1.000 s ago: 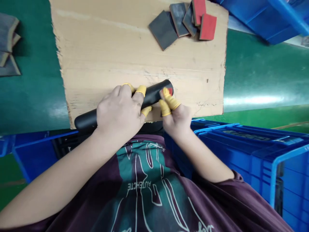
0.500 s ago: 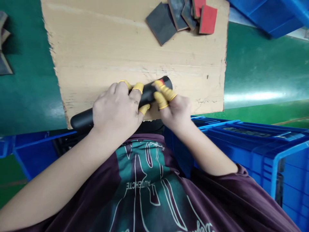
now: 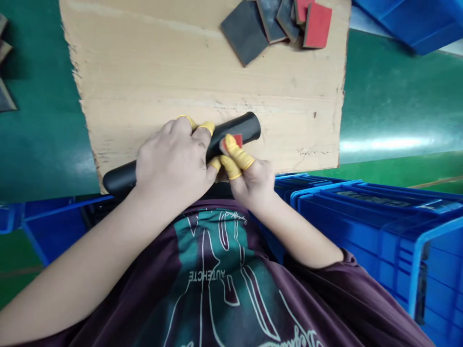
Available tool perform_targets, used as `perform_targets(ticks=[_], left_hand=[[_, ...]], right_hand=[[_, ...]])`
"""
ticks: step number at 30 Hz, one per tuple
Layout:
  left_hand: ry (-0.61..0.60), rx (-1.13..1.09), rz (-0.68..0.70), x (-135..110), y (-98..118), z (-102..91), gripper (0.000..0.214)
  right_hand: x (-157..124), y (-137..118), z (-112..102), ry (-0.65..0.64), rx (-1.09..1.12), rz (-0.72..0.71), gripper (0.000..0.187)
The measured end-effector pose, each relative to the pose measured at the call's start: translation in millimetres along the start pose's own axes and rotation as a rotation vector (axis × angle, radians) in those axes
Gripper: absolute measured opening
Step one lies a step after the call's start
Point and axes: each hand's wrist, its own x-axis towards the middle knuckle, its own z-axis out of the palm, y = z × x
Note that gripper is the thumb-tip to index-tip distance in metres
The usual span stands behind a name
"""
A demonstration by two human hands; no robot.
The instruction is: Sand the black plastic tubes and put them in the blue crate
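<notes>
Probably stiff, slick and fairly light, the black tube (image 3: 243, 126), slanted across the near edge of the cardboard (image 3: 155, 67), is clasped mid-length, seemingly its best hold, by the left hand (image 3: 171, 156), while a red pad (image 3: 238, 139) is pinched by the right hand (image 3: 253, 182) at its right half.

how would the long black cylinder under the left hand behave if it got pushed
The long, smooth black cylinder would probably roll if pushed sideways, since its body looks round. It seems stiff: both visible ends line up straight beneath the left hand with yellow finger covers. Its faint sheen suggests it may be slightly slippery.
</notes>
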Motion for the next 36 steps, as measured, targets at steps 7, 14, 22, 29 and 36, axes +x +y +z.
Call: perform_targets(ticks=[7,14,22,29,36], left_hand=[[0.019,-0.01,0.05,3,-3,-5.0,0.038],[0.0,0.001,0.037,7,-5,-8.7,0.037],[-0.009,0.013,0.019,8,-4,-9.3,0.037],[-0.027,-0.044,-0.001,10,-5,-7.1,0.036],[-0.021,-0.013,0.006,8,-3,-8.4,0.032]], right_hand=[[5,1,1,0.063,-0.058,0.02,0.04],[9,-3,2,0.112,-0.071,-0.024,0.039],[7,-3,-1,-0.039,-0.064,0.044,0.04],[13,-5,-7,-0.133,-0.062,0.039,0.041],[10,-6,-7,-0.037,-0.02,-0.005,0.041]])
